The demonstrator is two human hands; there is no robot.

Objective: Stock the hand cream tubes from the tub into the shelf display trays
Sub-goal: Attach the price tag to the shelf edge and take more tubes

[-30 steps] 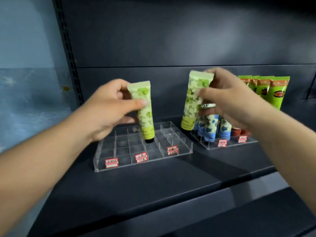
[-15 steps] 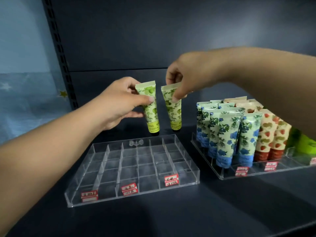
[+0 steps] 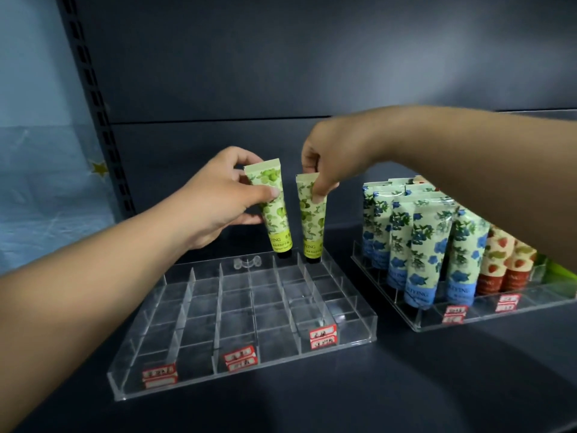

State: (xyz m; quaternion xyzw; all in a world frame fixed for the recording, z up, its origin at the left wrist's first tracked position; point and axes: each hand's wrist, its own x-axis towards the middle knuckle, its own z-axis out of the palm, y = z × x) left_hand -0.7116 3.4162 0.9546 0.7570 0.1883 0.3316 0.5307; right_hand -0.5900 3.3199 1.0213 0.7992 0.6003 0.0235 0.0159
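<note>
Green tubes, caps down, over clear tray (image 3: 199,382) back row | left hand (image 3: 215,198) pinches left tube (image 3: 273,210) | right hand (image 3: 331,160) pinches right tube (image 3: 310,220)

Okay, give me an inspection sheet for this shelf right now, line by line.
Surface: dark shelf, two clear trays on it.
Job's things: left tray with no tubes seated; two green tubes, caps down, at its back row.
Clutter: right tray with blue tubes and strawberry tubes.
Hands: left hand and right hand each pinch one green tube.
Cables: nothing seen.
Surroundings: dark back panel, slotted upright.
</note>
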